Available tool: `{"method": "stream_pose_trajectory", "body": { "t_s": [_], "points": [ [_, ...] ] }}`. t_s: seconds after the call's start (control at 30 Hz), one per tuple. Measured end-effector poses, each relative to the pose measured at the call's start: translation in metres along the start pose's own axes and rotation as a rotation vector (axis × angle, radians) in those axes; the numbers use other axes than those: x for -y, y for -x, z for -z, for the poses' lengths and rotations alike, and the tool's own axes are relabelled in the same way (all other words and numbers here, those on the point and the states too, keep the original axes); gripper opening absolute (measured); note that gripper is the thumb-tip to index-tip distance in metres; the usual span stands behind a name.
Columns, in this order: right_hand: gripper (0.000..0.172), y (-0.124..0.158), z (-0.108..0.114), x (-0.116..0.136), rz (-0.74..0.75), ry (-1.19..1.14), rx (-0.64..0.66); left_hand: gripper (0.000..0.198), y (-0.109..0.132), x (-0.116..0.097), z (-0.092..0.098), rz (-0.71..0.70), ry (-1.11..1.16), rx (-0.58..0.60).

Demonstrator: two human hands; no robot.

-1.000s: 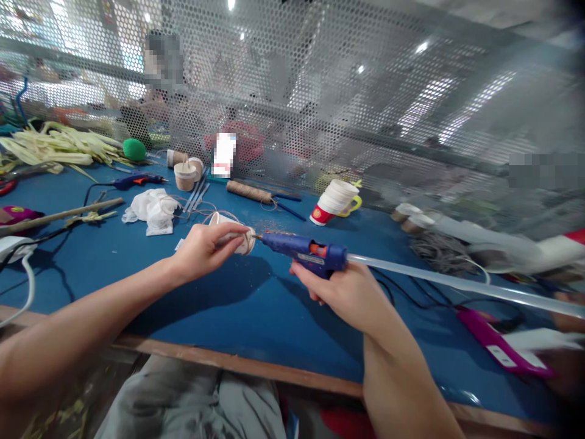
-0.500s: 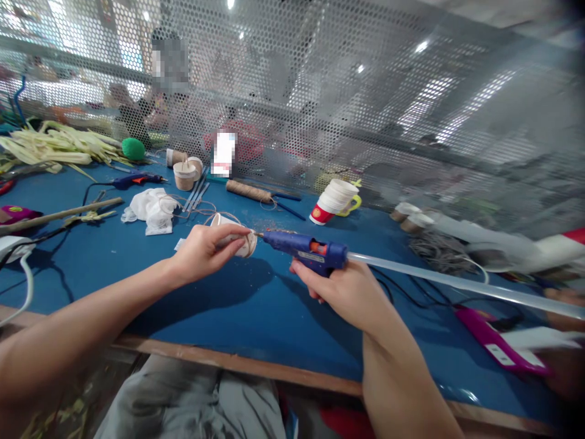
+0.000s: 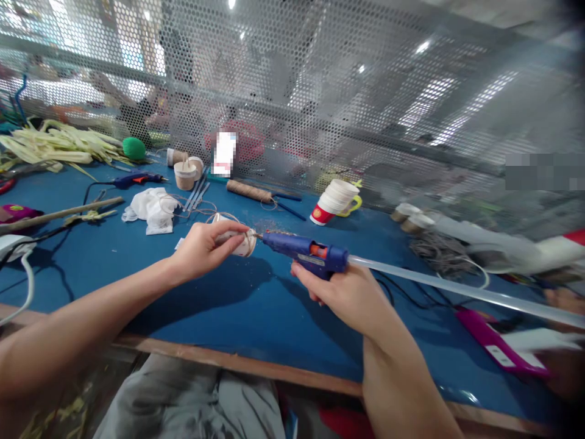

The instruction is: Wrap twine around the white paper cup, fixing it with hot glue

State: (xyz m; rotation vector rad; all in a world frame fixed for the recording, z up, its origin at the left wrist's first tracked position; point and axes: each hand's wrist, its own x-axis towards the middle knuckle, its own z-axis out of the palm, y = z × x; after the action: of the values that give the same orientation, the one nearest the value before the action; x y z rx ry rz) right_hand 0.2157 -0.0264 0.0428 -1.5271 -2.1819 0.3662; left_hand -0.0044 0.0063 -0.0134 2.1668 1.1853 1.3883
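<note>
My left hand [image 3: 208, 247] is closed around a small paper cup [image 3: 248, 244], which lies on its side above the table with its base end toward the right. Brown twine [image 3: 227, 214] trails from the cup to the left. Wrapped round the handle of a blue hot glue gun [image 3: 304, 249] is my right hand [image 3: 345, 289]. The gun's nozzle tip is at the cup's end; whether it touches is too small to tell. A long translucent glue stick [image 3: 439, 281] sticks out of the gun's back toward the right.
On the blue table [image 3: 205, 317] stand twine-wrapped cups [image 3: 184, 175], a twine spool [image 3: 249, 191] and stacked paper cups [image 3: 336, 201]. A white cloth [image 3: 153, 210] and a second glue gun [image 3: 137, 179] lie left. A purple power strip [image 3: 500, 344] lies right. Perforated metal mesh [image 3: 283, 91] rises behind.
The cup in my left hand has turned or shifted very slightly by the nozzle. The glue gun has hardly moved. Behind the mesh, a person has shifted.
</note>
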Motion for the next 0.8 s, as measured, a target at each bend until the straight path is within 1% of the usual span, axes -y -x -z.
{"method": "stream_pose_trajectory", "body": {
  "t_s": [0.27,0.47,0.67,0.8],
  "points": [
    [0.022,0.0021,-0.0019,-0.0005,0.1,0.033,-0.004,0.023,-0.0026,0.0022,0.0003,0.098,0.012,-0.009],
    [0.027,0.0018,-0.0013,-0.0007,0.081,0.05,-0.052,0.022,-0.0013,0.0014,-0.0008,0.057,0.016,-0.016],
    [0.023,0.0015,-0.0016,-0.0008,0.114,0.037,-0.002,0.022,-0.0026,0.0019,0.0004,0.072,0.029,-0.027],
    [0.026,0.0015,-0.0013,-0.0009,0.092,0.051,-0.04,0.023,-0.0021,0.0001,0.0009,0.059,0.032,-0.023]
  ]
}}
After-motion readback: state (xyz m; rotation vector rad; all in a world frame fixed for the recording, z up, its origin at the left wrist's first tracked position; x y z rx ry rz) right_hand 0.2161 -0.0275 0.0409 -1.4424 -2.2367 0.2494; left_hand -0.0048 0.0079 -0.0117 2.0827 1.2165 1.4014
